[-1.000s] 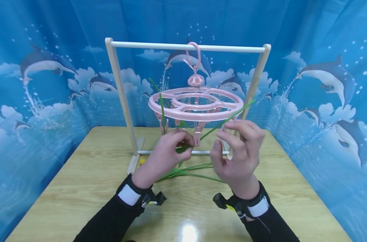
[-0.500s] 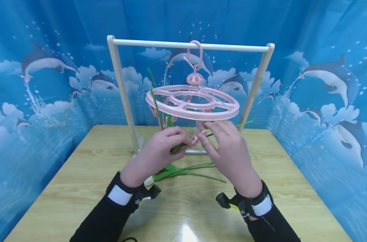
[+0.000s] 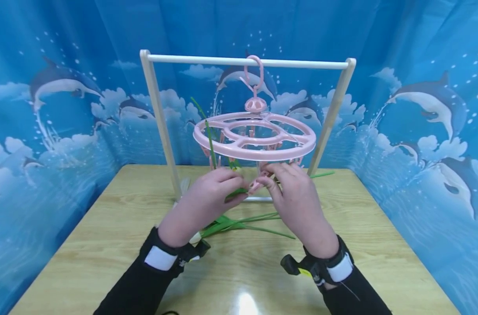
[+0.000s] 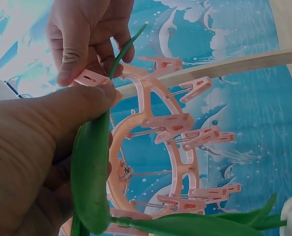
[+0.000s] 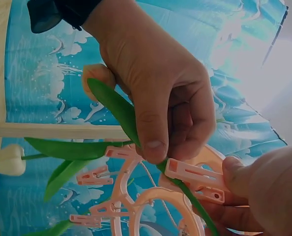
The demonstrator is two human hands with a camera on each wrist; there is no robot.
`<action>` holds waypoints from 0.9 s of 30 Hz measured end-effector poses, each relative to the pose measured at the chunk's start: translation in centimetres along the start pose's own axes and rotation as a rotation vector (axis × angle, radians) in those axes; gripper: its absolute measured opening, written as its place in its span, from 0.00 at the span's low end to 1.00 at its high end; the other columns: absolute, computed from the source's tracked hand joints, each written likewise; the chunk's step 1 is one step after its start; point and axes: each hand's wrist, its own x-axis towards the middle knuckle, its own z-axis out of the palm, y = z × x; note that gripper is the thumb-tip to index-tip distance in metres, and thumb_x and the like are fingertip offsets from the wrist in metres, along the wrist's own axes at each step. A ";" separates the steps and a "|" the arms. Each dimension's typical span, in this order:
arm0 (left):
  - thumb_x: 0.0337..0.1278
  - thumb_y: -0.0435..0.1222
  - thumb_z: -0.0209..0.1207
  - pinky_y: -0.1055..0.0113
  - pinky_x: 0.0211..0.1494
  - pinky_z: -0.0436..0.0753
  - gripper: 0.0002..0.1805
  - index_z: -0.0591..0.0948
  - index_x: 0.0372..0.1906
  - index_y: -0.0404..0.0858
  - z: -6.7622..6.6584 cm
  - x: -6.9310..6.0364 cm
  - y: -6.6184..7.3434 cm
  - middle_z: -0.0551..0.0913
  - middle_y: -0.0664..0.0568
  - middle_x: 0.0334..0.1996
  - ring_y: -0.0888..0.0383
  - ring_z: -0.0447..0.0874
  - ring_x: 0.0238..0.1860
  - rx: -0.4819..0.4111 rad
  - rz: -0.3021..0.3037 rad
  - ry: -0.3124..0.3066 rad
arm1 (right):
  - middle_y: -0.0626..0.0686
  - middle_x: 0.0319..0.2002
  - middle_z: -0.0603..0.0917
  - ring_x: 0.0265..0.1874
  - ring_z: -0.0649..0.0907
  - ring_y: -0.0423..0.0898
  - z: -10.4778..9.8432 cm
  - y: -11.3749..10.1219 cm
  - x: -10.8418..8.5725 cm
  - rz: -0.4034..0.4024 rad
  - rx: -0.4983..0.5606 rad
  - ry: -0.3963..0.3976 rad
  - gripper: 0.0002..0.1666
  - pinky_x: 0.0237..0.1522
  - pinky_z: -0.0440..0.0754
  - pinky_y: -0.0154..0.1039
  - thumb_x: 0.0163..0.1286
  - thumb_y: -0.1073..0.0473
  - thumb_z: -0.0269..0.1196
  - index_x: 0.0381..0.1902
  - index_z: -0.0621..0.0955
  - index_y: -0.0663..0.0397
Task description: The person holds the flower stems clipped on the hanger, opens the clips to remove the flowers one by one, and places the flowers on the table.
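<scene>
A pink round clip hanger (image 3: 254,153) hangs from a wooden rack. My left hand (image 3: 211,192) pinches a green-leaved flower stem (image 5: 192,199) just below the ring; its long leaf (image 4: 91,182) shows in the left wrist view, its blossom does not. At the front of the hanger, my right hand (image 3: 299,197) pinches a pink clothespin (image 5: 195,172) between thumb and fingers. That clothespin is tilted, with the stem running at its mouth; whether its mouth stands apart is unclear. Another white tulip (image 5: 9,160) hangs nearby, its stem in a second clothespin (image 5: 121,152).
The wooden rack (image 3: 246,60) spans the table (image 3: 120,245), its posts either side of the hanger. Several green stems (image 3: 239,223) with leaves lie on the table below the hands. Free clothespins (image 4: 195,89) dangle round the ring. A dolphin-print curtain (image 3: 416,144) surrounds the table.
My right hand has come in from the right and taken hold of the front clothespin, which now tilts. The held stem's far end has dropped lower. The left hand has barely moved.
</scene>
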 end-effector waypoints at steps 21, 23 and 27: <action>0.52 0.32 0.83 0.67 0.54 0.93 0.14 0.92 0.43 0.44 -0.3 0.1 -0.1 0.93 0.55 0.42 0.57 0.92 0.45 -0.007 0.000 -0.008 | 0.56 0.35 0.92 0.28 0.84 0.49 0.3 0.1 -0.3 0.039 0.059 0.162 0.12 0.27 0.75 0.38 0.71 0.58 0.72 0.41 0.83 0.62; 0.52 0.33 0.83 0.66 0.54 0.93 0.14 0.92 0.43 0.44 -0.4 0.0 -0.1 0.93 0.54 0.42 0.56 0.92 0.45 -0.008 -0.001 -0.017 | 0.56 0.35 0.92 0.28 0.85 0.49 0.3 0.1 -0.3 0.051 0.068 0.165 0.11 0.27 0.75 0.38 0.71 0.59 0.72 0.41 0.83 0.62; 0.53 0.34 0.83 0.67 0.52 0.93 0.12 0.93 0.42 0.45 -0.4 -0.1 -0.2 0.93 0.56 0.40 0.58 0.92 0.44 0.004 -0.006 -0.050 | 0.56 0.37 0.92 0.29 0.85 0.49 0.2 0.0 -0.2 0.086 0.077 0.139 0.14 0.27 0.76 0.39 0.72 0.57 0.72 0.46 0.84 0.61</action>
